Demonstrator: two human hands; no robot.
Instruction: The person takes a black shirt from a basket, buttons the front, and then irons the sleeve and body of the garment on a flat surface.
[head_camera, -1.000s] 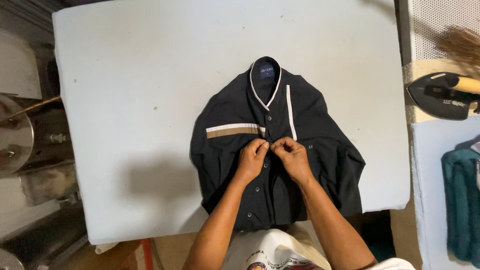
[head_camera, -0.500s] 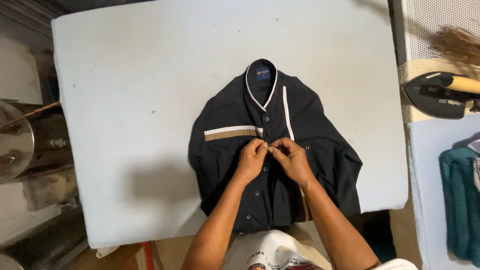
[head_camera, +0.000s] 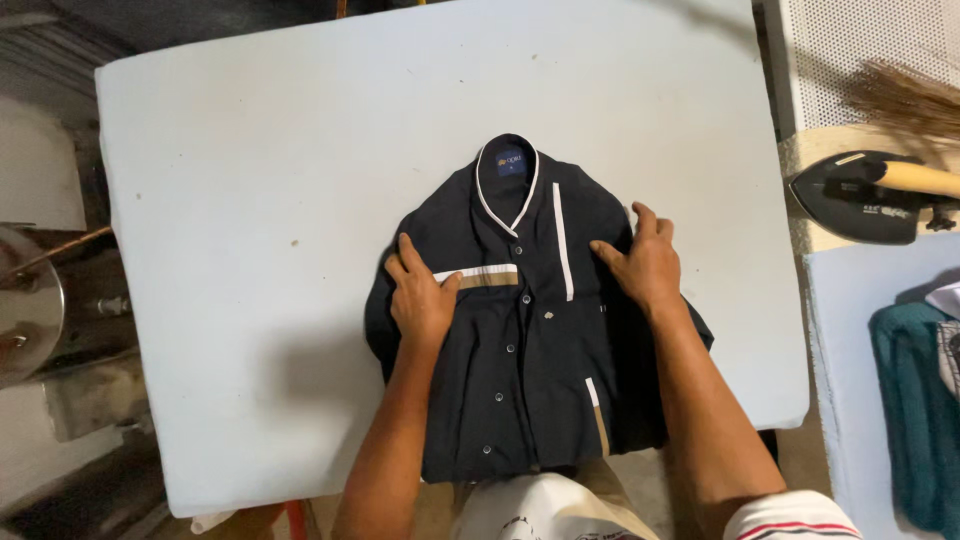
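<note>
Left hand (head_camera: 422, 298): flat, palm down, fingers together and extended, pressed on the chest of the dark navy button-up shirt (head_camera: 530, 350); fingertips lie at the outer end of the white-and-tan chest stripe (head_camera: 480, 275). Nothing gripped.

Right hand (head_camera: 640, 262): also flat, fingers spread somewhat wider, resting on the opposite shoulder and side panel of the shirt. Nothing gripped; both hands only bear down on cloth.

Shirt: lies face up on the pale padded board (head_camera: 250, 200), right of centre and near the front edge. Placket buttoned, small pale buttons (head_camera: 509, 349) running down the middle. White piping on the band collar (head_camera: 510, 165), a vertical white stripe (head_camera: 562, 240) beside the placket. Sleeves appear tucked behind the body, though the folds under the hands are hidden.

Orientation: long axis runs collar to hem, collar pointing away from the person, hem at the board's near edge, about level with the person's waist.

Handling, judged: thin woven cloth, light, limp, no stiffness apart from collar and placket; will sag and crease if lifted by one point. Not slippery on the padded cover. Best taken at both shoulders or both side seams together, pinching the fabric edge.

Surroundings: black flat iron with wooden handle (head_camera: 860, 195) well apart on a side stand to the right, straw broom (head_camera: 900, 100) behind it, teal cloth (head_camera: 915, 400) lower right, metal vessel (head_camera: 30, 310) at left.
</note>
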